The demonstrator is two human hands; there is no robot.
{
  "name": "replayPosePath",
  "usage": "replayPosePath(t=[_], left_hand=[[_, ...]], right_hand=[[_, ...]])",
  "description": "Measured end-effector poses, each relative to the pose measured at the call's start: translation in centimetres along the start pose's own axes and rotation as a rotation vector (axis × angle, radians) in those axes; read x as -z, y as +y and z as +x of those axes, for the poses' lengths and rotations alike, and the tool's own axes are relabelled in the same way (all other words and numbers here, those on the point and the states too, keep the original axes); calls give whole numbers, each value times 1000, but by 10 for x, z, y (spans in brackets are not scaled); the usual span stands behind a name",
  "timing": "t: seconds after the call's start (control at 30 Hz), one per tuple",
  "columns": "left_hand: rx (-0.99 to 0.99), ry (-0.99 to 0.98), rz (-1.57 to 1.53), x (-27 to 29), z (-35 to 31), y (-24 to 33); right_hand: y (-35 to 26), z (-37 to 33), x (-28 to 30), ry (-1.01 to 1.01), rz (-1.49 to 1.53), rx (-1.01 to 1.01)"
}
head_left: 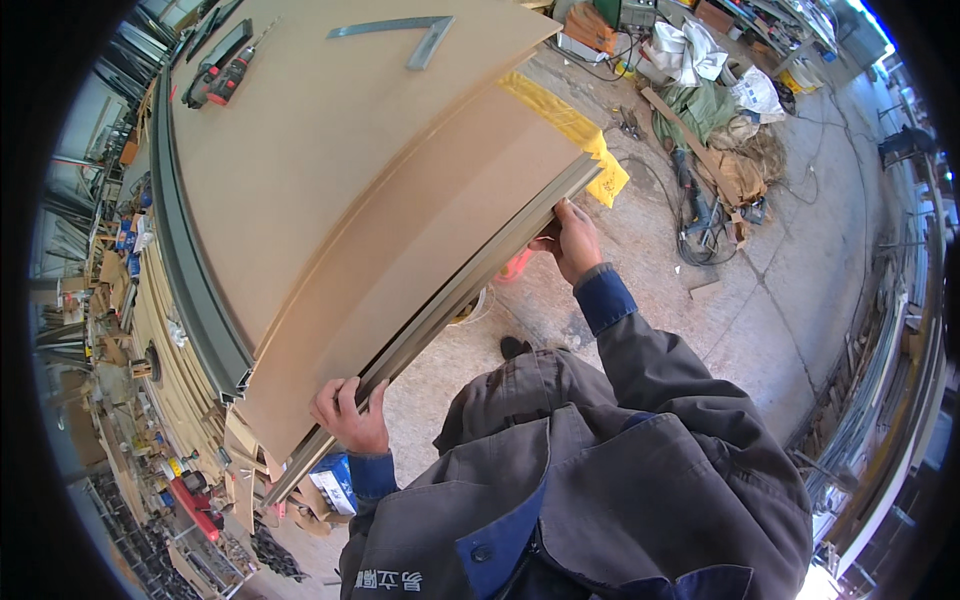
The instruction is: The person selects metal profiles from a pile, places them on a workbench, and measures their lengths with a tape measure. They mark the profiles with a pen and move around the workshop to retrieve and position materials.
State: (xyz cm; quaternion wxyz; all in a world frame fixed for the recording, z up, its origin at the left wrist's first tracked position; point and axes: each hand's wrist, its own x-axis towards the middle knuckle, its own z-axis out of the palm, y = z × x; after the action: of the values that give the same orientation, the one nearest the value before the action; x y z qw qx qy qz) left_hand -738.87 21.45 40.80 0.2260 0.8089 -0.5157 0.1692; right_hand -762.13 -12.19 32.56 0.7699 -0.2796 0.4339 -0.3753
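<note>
A stack of large brown boards (pixel 420 250) lies on a workbench, its near edge overhanging toward me. My left hand (pixel 350 415) grips the near corner of the top boards, fingers curled over the edge. My right hand (pixel 570 240) holds the same edge further along, just below a patch of yellow tape (pixel 575 130) on the far corner. A metal square (pixel 405 35) and a red cordless drill (pixel 225 75) rest on the board surface at the far end.
The bench's grey metal rim (pixel 195 290) runs along the left, with wood offcuts and tools stacked below it. On the concrete floor (pixel 780 260) to the right lie cables, power tools, sacks and scrap timber. Metal profiles line the right wall.
</note>
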Motion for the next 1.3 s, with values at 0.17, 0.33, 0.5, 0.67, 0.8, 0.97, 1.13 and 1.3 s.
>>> replayPosePath(t=[0.17, 0.33, 0.5, 0.67, 0.8, 0.97, 1.13, 1.3], left_hand=[[91, 13, -150, -6, 3, -8], [38, -44, -145, -3, 8, -16], [49, -34, -139, -7, 7, -17], [37, -1, -128, -9, 4, -20], [35, 15, -129, -9, 8, -17], [70, -46, -128, 1, 15, -2], [496, -152, -629, 1, -12, 49], [1319, -300, -1524, -38, -4, 94]], right_hand=[[-5, -12, -10, 54, 19, 11], [-6, -14, -8, 12, -11, 35], [-2, -3, 6, -75, 5, -3], [1, 0, 8, -103, 4, -31], [-7, -4, 8, -112, -60, -50], [-8, 0, 20, -158, -96, -101], [-17, 3, 25, -185, -104, -140], [-22, 9, 28, -225, -109, -200]])
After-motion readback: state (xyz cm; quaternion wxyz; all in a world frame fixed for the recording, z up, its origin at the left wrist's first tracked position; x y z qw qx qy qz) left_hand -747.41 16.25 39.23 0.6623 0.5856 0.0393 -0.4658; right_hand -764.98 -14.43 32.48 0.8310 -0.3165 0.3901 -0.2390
